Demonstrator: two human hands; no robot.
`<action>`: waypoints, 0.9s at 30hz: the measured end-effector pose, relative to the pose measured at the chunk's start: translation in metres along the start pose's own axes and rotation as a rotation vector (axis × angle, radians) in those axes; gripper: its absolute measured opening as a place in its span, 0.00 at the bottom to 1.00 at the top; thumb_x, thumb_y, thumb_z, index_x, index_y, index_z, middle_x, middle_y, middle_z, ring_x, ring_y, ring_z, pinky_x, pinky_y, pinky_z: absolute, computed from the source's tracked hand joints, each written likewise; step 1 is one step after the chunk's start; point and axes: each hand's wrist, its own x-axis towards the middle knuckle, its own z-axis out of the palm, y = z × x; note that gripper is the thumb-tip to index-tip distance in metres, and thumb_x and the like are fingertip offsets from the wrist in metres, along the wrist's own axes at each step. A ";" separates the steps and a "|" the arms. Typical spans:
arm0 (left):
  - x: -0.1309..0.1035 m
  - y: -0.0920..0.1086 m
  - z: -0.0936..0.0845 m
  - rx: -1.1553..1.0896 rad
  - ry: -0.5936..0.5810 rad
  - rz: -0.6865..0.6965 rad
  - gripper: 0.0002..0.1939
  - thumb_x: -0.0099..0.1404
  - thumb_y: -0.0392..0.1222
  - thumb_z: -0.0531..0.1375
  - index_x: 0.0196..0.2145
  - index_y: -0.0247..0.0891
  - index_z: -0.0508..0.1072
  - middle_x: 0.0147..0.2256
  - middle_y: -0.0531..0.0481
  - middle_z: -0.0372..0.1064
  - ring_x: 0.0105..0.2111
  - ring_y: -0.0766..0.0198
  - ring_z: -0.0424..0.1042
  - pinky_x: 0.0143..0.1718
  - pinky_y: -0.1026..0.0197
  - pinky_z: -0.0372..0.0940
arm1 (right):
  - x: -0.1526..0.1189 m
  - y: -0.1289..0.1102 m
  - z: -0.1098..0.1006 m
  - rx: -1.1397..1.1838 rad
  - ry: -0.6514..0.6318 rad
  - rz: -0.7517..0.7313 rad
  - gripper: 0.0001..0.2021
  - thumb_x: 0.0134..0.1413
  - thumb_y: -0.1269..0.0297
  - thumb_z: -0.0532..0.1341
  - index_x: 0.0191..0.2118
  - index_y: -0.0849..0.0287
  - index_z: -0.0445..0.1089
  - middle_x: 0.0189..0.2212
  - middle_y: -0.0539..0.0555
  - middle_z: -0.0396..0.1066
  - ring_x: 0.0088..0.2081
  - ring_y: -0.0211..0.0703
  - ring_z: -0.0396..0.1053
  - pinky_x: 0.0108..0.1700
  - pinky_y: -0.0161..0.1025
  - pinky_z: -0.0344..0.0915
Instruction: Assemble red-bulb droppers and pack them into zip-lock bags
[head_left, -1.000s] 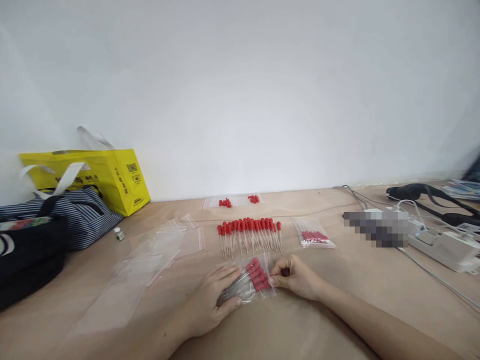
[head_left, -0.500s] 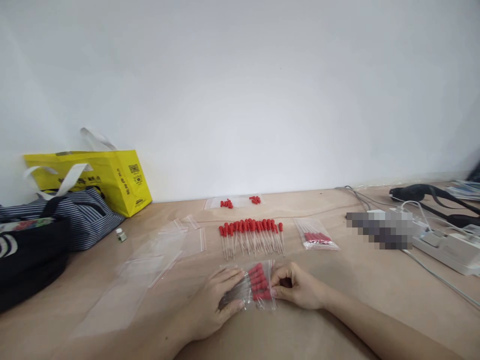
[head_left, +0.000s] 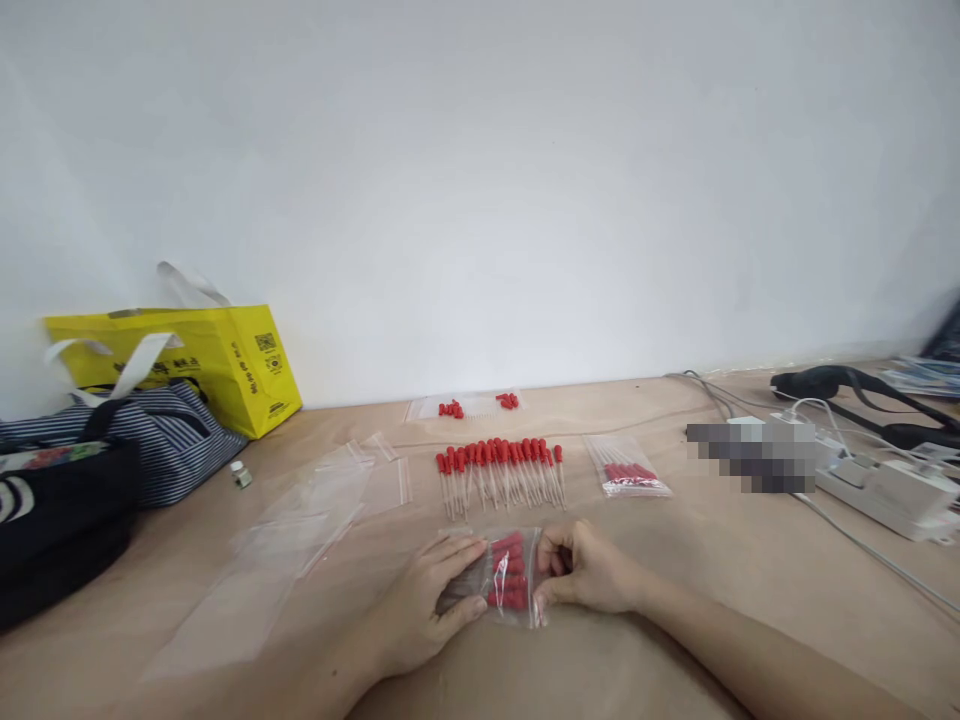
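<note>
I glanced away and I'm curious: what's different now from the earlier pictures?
The clear bag in hand has turned a little straighter and shifted slightly toward the person, its red bulbs lining up more squarely. The right grip has its thumb nearer the person along the bag's edge. The left grip stays over the bag. The dropper row and yellow bag stayed put.

You face a plain, pale wall (head_left: 480, 200), brightest around its middle and greyer higher up; in front of you, a faintly glossy, light-brown worktop (head_left: 739, 550) runs back to meet it.
</note>
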 end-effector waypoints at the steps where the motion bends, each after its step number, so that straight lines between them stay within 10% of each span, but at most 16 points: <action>1: 0.000 0.000 -0.001 0.007 -0.008 0.003 0.24 0.59 0.47 0.55 0.53 0.42 0.60 0.52 0.46 0.60 0.52 0.55 0.58 0.53 0.47 0.53 | 0.000 0.003 -0.005 0.018 0.015 -0.050 0.11 0.36 0.63 0.65 0.25 0.61 0.63 0.18 0.44 0.57 0.21 0.30 0.54 0.21 0.28 0.50; 8: 0.000 -0.007 -0.007 0.019 -0.029 0.144 0.23 0.59 0.43 0.56 0.52 0.44 0.59 0.51 0.46 0.62 0.51 0.55 0.60 0.49 0.47 0.58 | -0.003 0.010 -0.022 -0.074 0.010 -0.356 0.16 0.46 0.74 0.56 0.43 0.56 0.65 0.39 0.53 0.60 0.28 0.32 0.61 0.28 0.30 0.60; 15: -0.001 -0.008 -0.007 0.122 0.220 0.320 0.15 0.62 0.35 0.51 0.48 0.40 0.65 0.46 0.45 0.66 0.49 0.57 0.61 0.49 0.50 0.58 | -0.005 0.003 0.003 -0.416 0.153 -0.569 0.09 0.55 0.67 0.52 0.37 0.56 0.68 0.31 0.52 0.67 0.32 0.35 0.65 0.30 0.31 0.58; 21: -0.009 0.010 -0.005 0.188 0.298 0.575 0.21 0.55 0.51 0.59 0.42 0.34 0.67 0.37 0.42 0.69 0.39 0.57 0.67 0.40 0.57 0.66 | -0.007 -0.002 0.009 -0.578 0.275 -0.605 0.09 0.56 0.66 0.49 0.34 0.59 0.66 0.25 0.51 0.66 0.27 0.35 0.63 0.26 0.32 0.52; 27: -0.009 0.011 0.000 0.393 0.486 0.691 0.07 0.60 0.30 0.53 0.35 0.36 0.68 0.30 0.48 0.72 0.32 0.63 0.71 0.33 0.61 0.68 | -0.005 -0.002 0.013 -0.561 0.348 -0.642 0.10 0.56 0.65 0.49 0.32 0.60 0.65 0.24 0.51 0.66 0.26 0.34 0.63 0.24 0.32 0.51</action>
